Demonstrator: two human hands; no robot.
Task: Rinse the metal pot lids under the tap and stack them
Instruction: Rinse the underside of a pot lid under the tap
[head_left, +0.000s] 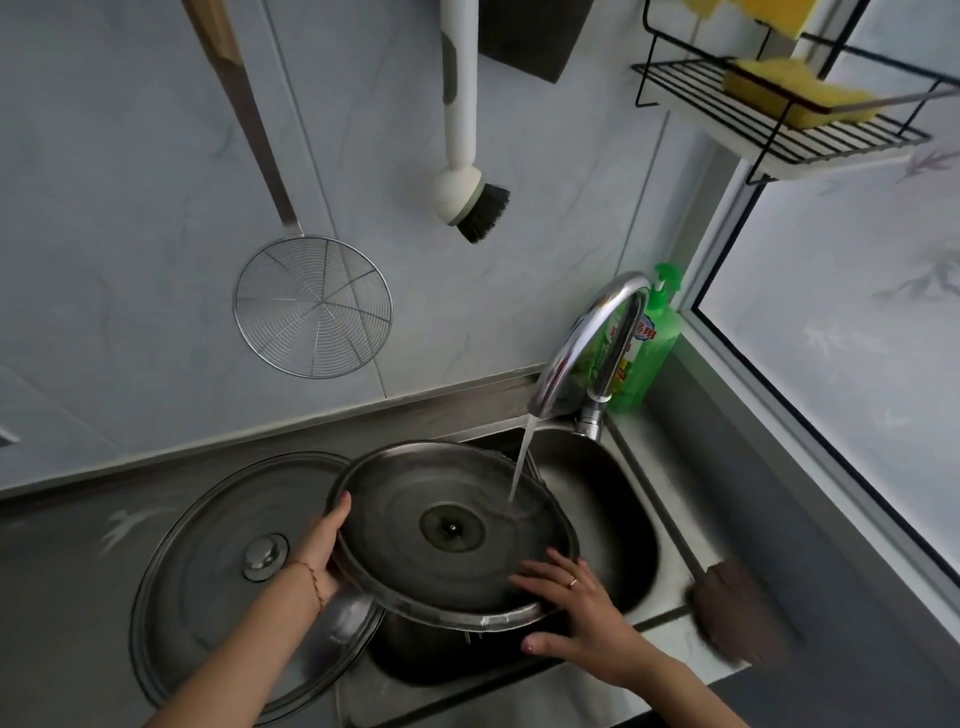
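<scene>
A large metal pot lid (415, 493) is held upside down over the sink (623, 499), its inner face up. Water from the curved tap (587, 338) streams onto the lid's right side. My left hand (324, 545) grips the lid's left rim, thumb on top. My right hand (576, 597) lies with spread fingers on the lid's near right rim, thumb under the edge. A second, larger metal lid (208, 561) with a round knob (266, 556) rests knob up on the counter to the left, partly under my left arm.
A green dish-soap bottle (649, 343) stands behind the tap. A brown brush (737, 608) lies on the sink's right rim. On the wall hang a wire skimmer (311, 306) and a dish brush (467, 171). A wire shelf (779, 119) with yellow sponges sits at the upper right.
</scene>
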